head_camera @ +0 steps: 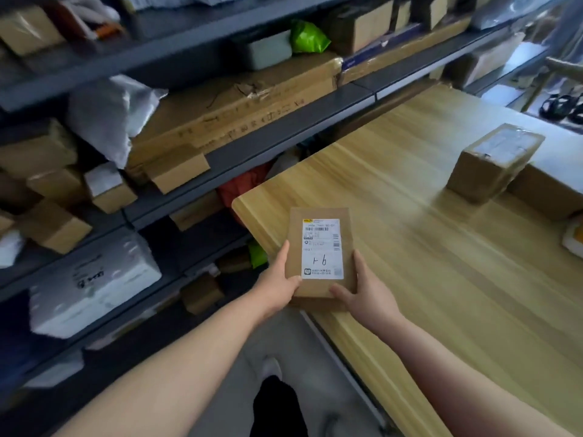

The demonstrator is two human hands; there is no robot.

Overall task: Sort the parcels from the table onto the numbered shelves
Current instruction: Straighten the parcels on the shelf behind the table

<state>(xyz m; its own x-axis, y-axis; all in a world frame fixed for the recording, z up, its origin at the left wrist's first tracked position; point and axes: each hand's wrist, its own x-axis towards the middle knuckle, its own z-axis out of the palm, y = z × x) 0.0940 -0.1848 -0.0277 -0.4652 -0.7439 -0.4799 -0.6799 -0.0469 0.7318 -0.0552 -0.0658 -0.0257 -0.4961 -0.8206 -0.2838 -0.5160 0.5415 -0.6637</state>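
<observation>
A flat brown cardboard parcel (318, 247) with a white shipping label, hand-marked "1-6", is held over the near corner of the wooden table (426, 216). My left hand (279, 283) grips its left edge, thumb on top. My right hand (362, 294) grips its right near corner, thumb on top as well. The dark metal shelves (268, 149) stand to the left, packed with boxes and bags. A taped brown box (492, 162) sits further back on the table.
A larger brown box (549, 190) lies behind the taped one, and a white and orange packet (574, 238) is at the table's right edge. On the shelves are a long flat carton (227, 121), white bags and a white foam box (94, 282). Grey floor runs between the shelves and the table.
</observation>
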